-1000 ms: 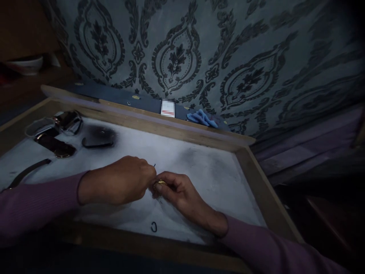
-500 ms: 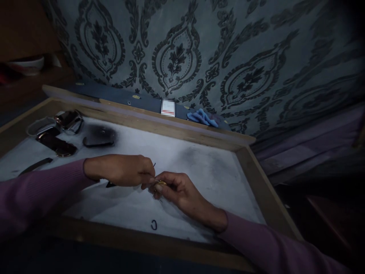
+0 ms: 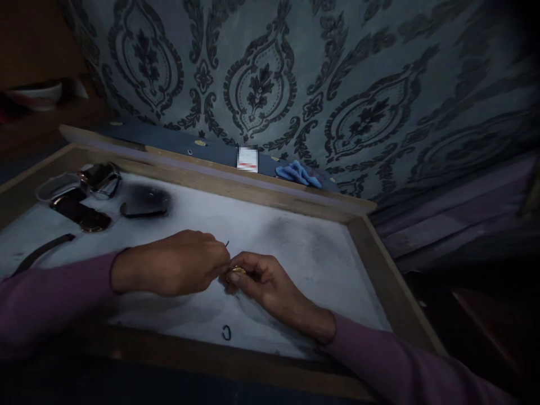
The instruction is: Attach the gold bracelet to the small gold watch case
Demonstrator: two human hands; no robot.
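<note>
My right hand [image 3: 268, 278] pinches a small gold-coloured piece [image 3: 237, 270] between thumb and fingers, above the white tray floor. Against it, at the fingertips, is my left hand [image 3: 177, 263], closed with its back turned up. A thin dark tip [image 3: 227, 244] sticks out beyond the left knuckles; the rest of that slim item is hidden in the fist. Just below the hands, a small black open loop [image 3: 226, 332] lies on the white surface.
A raised wooden rim [image 3: 377, 270] borders the tray. At left lie dark, shiny items with gold-coloured edges [image 3: 80, 212], a dark curved strip [image 3: 44, 250] and a black bent piece [image 3: 143, 211]. Behind the rim are a blue cloth [image 3: 298, 172] and a small white box [image 3: 247, 160].
My left hand has rolled over, showing more of its back and covering the thin metal rod seen earlier at the gold piece. My right hand stays nearly still.
</note>
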